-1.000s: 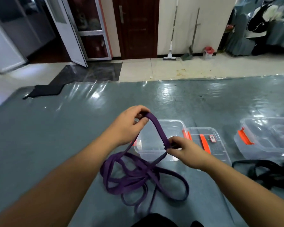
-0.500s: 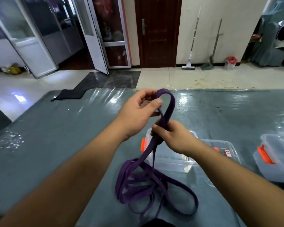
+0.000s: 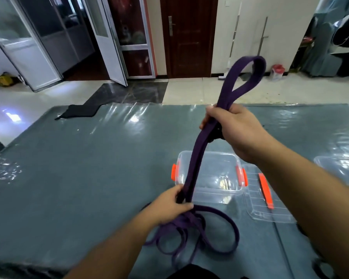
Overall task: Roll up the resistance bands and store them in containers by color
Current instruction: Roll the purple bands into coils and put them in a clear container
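Right hand was raised above the table, fingers curled round a doubled stretch of the purple band; a loop of band stood up past the fist, tilted to the right; left hand sat lower and nearer the body, thumb and fingers pinching the same doubled stretch just above where it met the heap; between the two hands the band ran taut, slanting up to the right; the remaining band lay in loose loops on the table under and right of the left hand, one wide loop reaching out to the right.

Clear box with orange latches stood open on the table behind the band, nothing visible inside; the taut stretch crossed in front of its left half; its lid lay flat just right of it, touching or nearly so, orange strip on top; a second clear box sat at the right edge, partly cut off; a dark thing at the bottom right edge, too cut off to tell what it was.

Table was covered in grey-blue sheet under glossy plastic; a black cloth lay at its far left corner; tiled floor beyond, a brown door, glass doors at left.
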A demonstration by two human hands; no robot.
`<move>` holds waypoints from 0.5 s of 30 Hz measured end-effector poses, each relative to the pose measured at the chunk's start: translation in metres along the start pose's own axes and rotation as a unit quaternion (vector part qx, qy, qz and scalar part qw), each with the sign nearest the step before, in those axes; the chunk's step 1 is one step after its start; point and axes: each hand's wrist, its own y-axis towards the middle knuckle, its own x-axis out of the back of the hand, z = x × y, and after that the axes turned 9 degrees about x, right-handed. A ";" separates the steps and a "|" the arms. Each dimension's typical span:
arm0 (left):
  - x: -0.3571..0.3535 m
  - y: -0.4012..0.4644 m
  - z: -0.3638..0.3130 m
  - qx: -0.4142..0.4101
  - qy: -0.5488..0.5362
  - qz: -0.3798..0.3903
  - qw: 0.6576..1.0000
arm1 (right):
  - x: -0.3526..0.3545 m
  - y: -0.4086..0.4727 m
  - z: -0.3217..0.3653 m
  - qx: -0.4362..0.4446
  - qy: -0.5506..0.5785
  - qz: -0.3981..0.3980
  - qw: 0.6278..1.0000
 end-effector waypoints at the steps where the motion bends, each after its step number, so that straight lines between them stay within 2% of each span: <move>1: 0.000 0.000 0.003 0.001 0.009 -0.003 1.000 | 0.003 -0.003 -0.003 -0.007 -0.011 0.000 1.000; 6: 0.023 -0.003 -0.001 -0.001 -0.050 -0.106 0.993 | 0.021 -0.019 -0.039 -0.055 -0.090 -0.022 0.994; 10: 0.049 -0.012 -0.039 -0.047 -0.125 -0.155 0.979 | 0.023 -0.042 -0.086 -0.091 -0.141 0.024 0.986; 15: 0.067 -0.026 -0.106 -0.098 -0.170 -0.166 0.966 | -0.002 -0.069 -0.128 -0.148 -0.068 0.097 0.982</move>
